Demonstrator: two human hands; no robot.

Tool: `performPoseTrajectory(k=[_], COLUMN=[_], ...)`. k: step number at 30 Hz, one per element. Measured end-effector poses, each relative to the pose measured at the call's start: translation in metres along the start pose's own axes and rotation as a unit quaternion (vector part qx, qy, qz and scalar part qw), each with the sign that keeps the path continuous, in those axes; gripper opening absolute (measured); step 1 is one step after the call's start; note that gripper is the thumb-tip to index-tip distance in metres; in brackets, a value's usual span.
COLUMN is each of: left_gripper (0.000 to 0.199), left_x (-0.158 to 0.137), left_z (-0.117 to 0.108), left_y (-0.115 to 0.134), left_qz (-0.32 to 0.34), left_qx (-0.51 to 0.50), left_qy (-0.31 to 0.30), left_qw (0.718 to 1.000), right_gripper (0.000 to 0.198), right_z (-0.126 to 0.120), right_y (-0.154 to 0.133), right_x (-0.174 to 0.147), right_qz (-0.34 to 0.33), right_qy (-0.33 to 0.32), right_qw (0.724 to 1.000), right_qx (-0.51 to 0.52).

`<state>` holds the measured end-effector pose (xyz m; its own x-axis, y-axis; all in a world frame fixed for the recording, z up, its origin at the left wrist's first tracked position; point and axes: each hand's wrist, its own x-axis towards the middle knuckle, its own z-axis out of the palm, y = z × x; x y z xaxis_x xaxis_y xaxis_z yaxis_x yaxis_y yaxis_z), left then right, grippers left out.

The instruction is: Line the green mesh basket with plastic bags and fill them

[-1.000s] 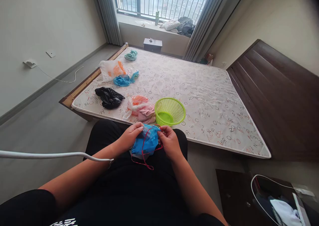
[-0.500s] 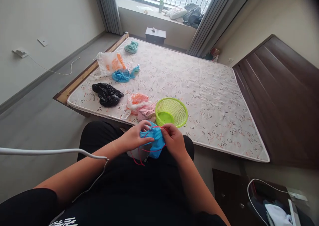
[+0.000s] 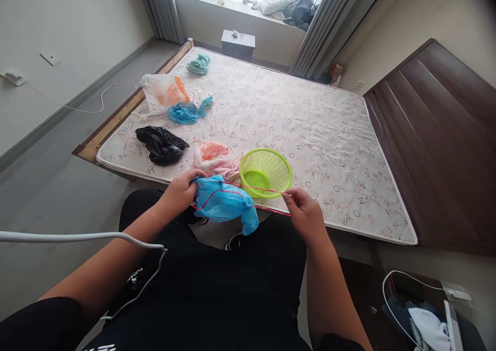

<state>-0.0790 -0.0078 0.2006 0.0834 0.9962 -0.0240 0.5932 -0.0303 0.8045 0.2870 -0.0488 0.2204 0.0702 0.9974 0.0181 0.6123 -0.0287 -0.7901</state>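
Note:
A blue plastic bag (image 3: pixel 220 201) hangs above my lap, with its left end pinched in my left hand (image 3: pixel 182 191). Thin red string (image 3: pixel 267 188) runs across the bag and stretches out to the right. My right hand (image 3: pixel 304 211) has its fingers closed on that string, apart from the bag. Just beyond the bag, a green plastic basket (image 3: pixel 265 173) stands on the mattress edge. Left of the basket lies a pink and white bundle (image 3: pixel 216 159), partly in a thin plastic bag.
On the mattress (image 3: pixel 310 134) lie a black plastic bag (image 3: pixel 161 145), a white and orange plastic bag (image 3: pixel 165 92), another blue bag (image 3: pixel 184 112) and a teal cloth (image 3: pixel 199 64). A white cable (image 3: pixel 96 237) crosses over my left forearm. A dark headboard (image 3: pixel 434 139) rises at right.
My hands have moved apart, the right one outward with the string now drawn taut. The blue bag has been lifted from my lap and spread out. The whole view has shifted slightly.

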Motion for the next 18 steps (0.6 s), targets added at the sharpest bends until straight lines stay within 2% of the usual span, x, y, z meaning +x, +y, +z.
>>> performPoseTrajectory(k=[2,4,9,10,12,14,18], left_gripper=[0.029,0.027,0.037,0.037,0.036,0.034,0.036], left_x=[0.000,-0.001,-0.009,-0.011,-0.013,-0.013,-0.007], left_z=[0.002,0.009,0.033,0.036,0.038,0.034,0.020], left_y=[-0.002,0.000,0.022,0.028,0.037,0.042,0.036], left_qz=[-0.025,-0.031,-0.028,-0.023,-0.003,0.018,0.027], left_qx=[-0.043,-0.097,-0.182,-0.179,-0.148,-0.102,-0.066], left_qy=[0.001,0.002,-0.050,-0.070,-0.107,-0.108,-0.037], left_qw=[0.999,0.995,0.982,0.981,0.983,0.989,0.997], right_gripper=[0.034,0.034,0.069,0.069,0.051,0.029,0.022], right_z=[0.001,0.014,0.082,0.095,0.112,0.114,0.086], right_y=[0.003,0.002,-0.022,-0.027,-0.032,-0.032,-0.025], right_x=[0.001,0.000,-0.008,-0.007,-0.003,0.006,0.021], right_qz=[0.008,-0.015,-0.153,-0.157,-0.135,-0.107,-0.052], right_qy=[-0.031,-0.045,-0.034,-0.026,-0.031,-0.046,-0.004], right_qw=[0.999,0.999,0.987,0.987,0.990,0.993,0.997], right_qx=[-0.011,-0.002,0.028,0.032,0.037,0.034,0.054])
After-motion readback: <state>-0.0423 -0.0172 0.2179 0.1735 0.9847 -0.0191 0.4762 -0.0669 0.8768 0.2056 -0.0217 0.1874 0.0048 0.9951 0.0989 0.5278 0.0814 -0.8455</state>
